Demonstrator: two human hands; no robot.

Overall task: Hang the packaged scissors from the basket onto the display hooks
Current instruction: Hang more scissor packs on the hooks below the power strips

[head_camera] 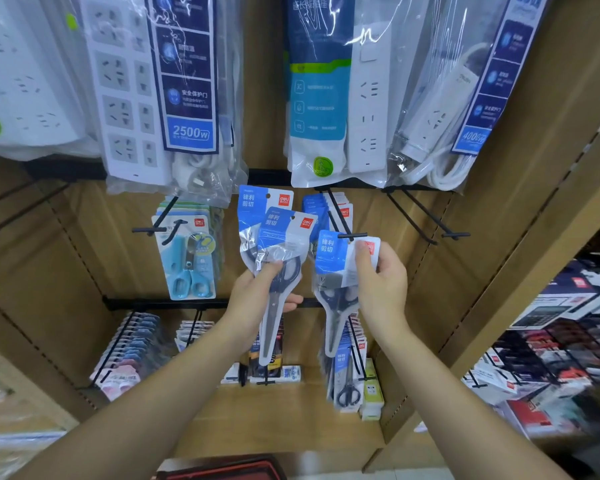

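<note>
1. Middle of the frame: several packs already hang on the display hook (343,220) (behind its front bar); the basket (222,471) shows only a rim at the bottom edge.
2. The right hand (381,282) pinches one scissors pack (340,268) at the hook's tip, seemingly not yet threaded on.
3. The left hand (260,292) grips two spare packs (274,244), fingers closed round them, waiting.

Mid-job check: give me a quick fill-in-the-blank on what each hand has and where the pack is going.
The left hand holds ____ scissor packs.
The right hand holds one pack up at the tip of a black ____.
The small scissors hanging at left have ____ handles.
Missing words: two; hook; blue
</note>
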